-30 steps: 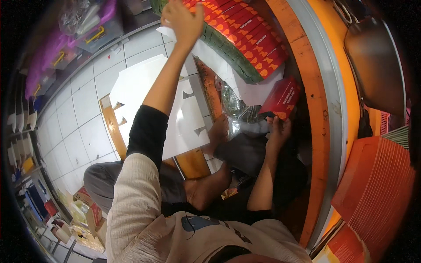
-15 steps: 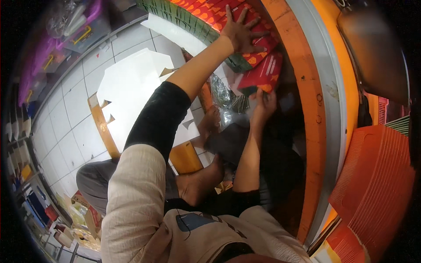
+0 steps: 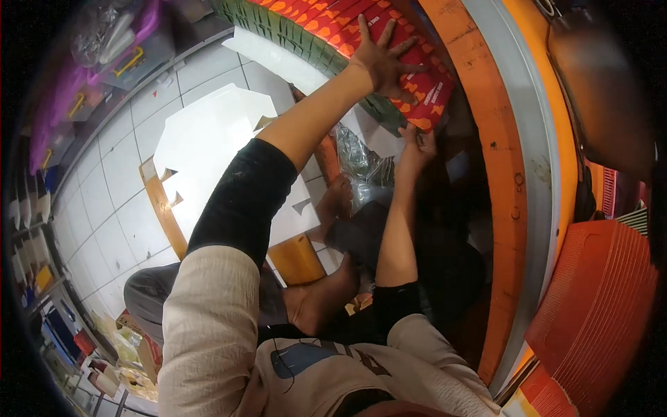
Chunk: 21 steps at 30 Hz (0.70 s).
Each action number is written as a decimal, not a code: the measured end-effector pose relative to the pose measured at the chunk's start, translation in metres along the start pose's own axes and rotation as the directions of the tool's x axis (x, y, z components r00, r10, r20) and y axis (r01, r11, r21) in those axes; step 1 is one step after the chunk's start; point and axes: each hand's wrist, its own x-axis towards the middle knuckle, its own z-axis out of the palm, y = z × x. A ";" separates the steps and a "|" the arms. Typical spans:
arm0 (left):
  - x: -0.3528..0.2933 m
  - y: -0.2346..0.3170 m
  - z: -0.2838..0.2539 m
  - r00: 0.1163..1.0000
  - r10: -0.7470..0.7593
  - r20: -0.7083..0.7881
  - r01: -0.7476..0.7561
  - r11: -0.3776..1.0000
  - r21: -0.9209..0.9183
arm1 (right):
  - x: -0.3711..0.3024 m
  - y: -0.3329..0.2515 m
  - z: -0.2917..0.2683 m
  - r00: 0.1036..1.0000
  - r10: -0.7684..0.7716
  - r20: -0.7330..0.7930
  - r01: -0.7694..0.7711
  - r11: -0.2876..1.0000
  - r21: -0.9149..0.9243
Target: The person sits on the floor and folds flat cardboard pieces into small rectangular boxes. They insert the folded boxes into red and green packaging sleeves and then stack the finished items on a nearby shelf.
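Observation:
A tight row of red boxes (image 3: 326, 17) with orange patterns and green sides runs along the top of the view. My left hand (image 3: 382, 66) lies on top of them with its fingers spread, holding nothing. At the near end of the row, the last red box (image 3: 434, 108) sits flush against its neighbours. My right hand (image 3: 417, 144) grips the lower corner of this box between thumb and fingers; part of the grip is hidden. Beneath the row is a white board (image 3: 278, 55), and clear plastic wrap (image 3: 361, 163) lies just left of my right hand.
A white cut-out sheet (image 3: 215, 132) rests on a low wooden stool (image 3: 295, 260) left of my arm. An orange beam (image 3: 497, 181) rises along the right, with stacked red card sheets (image 3: 590, 292) beyond it. Plastic bins (image 3: 132, 62) stand at the far left on a tiled floor (image 3: 118, 187).
The last red box, tilted and apart from the row before, now stands in line with the others. My right hand has moved slightly up with it; my left hand stays spread on top.

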 end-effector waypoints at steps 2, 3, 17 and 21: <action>0.006 0.023 -0.026 0.976 -0.054 0.209 0.006 0.974 0.227 | 0.000 0.009 0.003 0.997 -0.044 -0.067 0.046 0.999 0.027; 0.010 0.033 -0.049 0.910 -0.172 0.377 -0.018 0.892 0.451 | 0.001 0.009 0.007 0.996 -0.052 -0.072 0.056 0.997 0.052; 0.006 0.033 -0.075 0.858 -0.192 0.476 -0.024 0.911 0.411 | 0.004 0.021 -0.009 0.990 -0.006 0.143 0.005 1.000 0.004; 0.010 0.039 -0.078 0.838 -0.179 0.515 -0.057 0.911 0.409 | 0.019 0.054 -0.035 0.988 0.013 0.157 0.036 0.952 -0.304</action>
